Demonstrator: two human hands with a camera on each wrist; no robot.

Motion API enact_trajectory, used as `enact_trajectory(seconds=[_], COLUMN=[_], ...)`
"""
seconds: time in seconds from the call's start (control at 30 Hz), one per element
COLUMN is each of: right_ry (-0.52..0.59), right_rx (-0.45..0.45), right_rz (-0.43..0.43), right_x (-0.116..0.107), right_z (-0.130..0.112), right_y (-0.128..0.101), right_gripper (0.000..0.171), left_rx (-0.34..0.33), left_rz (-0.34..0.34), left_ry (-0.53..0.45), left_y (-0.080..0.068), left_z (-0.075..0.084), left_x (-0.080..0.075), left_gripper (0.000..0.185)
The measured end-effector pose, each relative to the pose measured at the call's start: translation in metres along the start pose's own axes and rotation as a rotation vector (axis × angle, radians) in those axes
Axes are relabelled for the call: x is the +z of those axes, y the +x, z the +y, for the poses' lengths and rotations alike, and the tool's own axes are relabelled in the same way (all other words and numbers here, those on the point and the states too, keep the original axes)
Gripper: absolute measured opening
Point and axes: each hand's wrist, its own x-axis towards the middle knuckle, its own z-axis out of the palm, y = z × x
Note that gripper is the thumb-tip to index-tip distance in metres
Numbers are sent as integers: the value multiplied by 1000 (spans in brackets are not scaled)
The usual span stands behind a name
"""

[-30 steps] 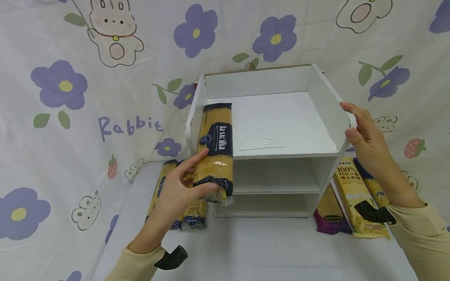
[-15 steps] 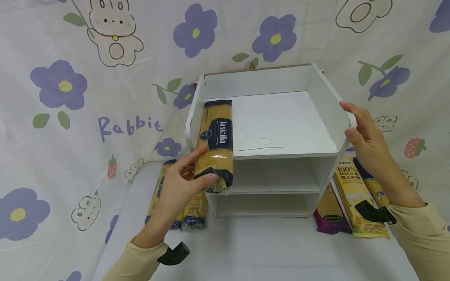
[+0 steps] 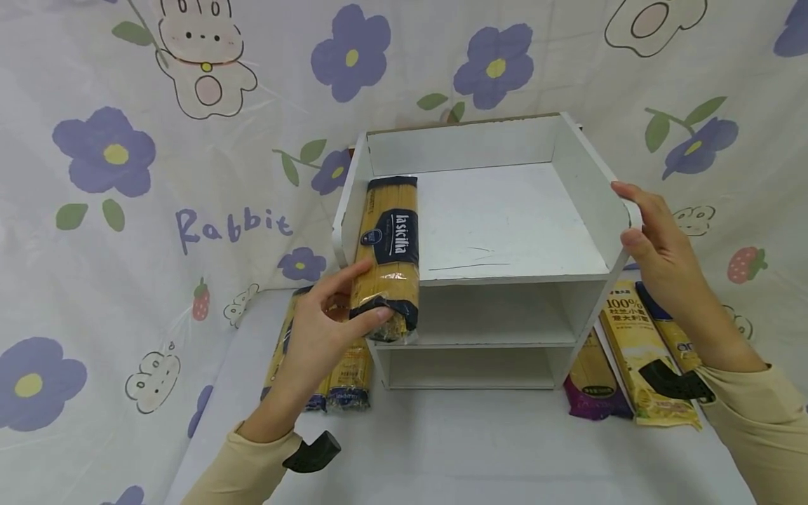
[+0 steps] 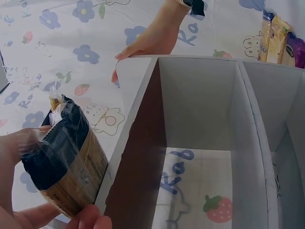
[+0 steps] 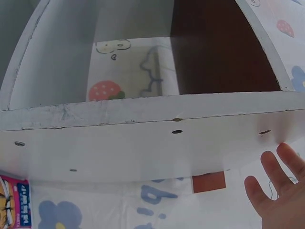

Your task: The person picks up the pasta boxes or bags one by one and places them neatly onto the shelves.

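Yellow spaghetti pack [image 3: 388, 259] in left hand [image 3: 322, 337].

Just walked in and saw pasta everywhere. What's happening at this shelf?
A person is handling a white shelf on a table. The left hand grips the near end of a spaghetti pack that lies on the top tier along its left wall, its near end sticking out past the front edge. The right hand rests with straight fingers on the shelf's right wall. More pasta packs lie on the table at both sides.

Spaghetti pack [image 3: 390, 256] on shelf's [image 3: 587, 189] top left
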Motion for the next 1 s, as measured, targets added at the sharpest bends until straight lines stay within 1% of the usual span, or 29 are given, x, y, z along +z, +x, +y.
enact_trajectory(seconds=[0.1, 0.23, 0.3, 0.37, 0.43, 0.47, 0.53, 0.57, 0.6, 0.63, 0.67, 0.7, 0.73, 0.8, 0.83, 0.9, 0.93, 1.0], right_ry=[7, 12, 18, 19, 15, 13, 6, 5, 6, 10, 15, 22, 27, 37, 38, 41, 42, 43], right_rx=[-3, -6, -4, -7, 0, 1, 4, 5, 6, 2, -5, -8, -14, -13, -13, -8, -6, -4], right_rz=[0, 1, -2, -1, 3, 4, 8, 8, 8, 6, 4, 3, 1, 0, 0, 2, 1, 0], right_x=[0, 1, 1, 1, 1, 1, 1, 1, 1, 1, 1, 0, 0, 0, 0, 0, 1, 1], right_z=[0, 0, -1, -1, 0, 0, 1, 1, 1, 1, 1, 1, 1, 1, 1, 0, 0, 0], right_y=[0, 0, 0, 0, 0, 0, 0, 0, 0, -1, -1, -1, -1, -1, -1, -1, -1, -1], right_gripper=[53, 53, 53, 53, 53, 53, 52, 52, 52, 52, 52, 52, 52, 52, 52, 52, 52, 52], left_rx=[23, 49, 54, 69, 117, 163, 270, 321, 356, 392, 406, 404, 385, 334, 310, 266, 251, 240], left_rz=[-11, -41, -40, -18, 30, 49, 56, 38, -4, -64, -140, -220, -307, -472, -536, -626, -652, -663], left_ry=[43, 160, 233, 261, 229, 190, 72, 8, -55, -120, -184, -250, -317, -438, -489, -568, -594, -609], left_y=[0, -2, -4, -7, -11, -13, -21, -25, -29, -33, -38, -41, -44, -48, -49, -49, -48, -47], left_z=[0, 0, 2, 5, 8, 11, 16, 19, 23, 26, 29, 31, 32, 34, 33, 30, 28, 25], left_x=[-2, -5, -7, -9, -11, -12, -14, -14, -14, -14, -12, -10, -7, 0, 4, 11, 14, 18], left_gripper=[63, 64, 65, 64, 60, 56, 45, 40, 35, 31, 28, 27, 28, 32, 35, 39, 41, 42])
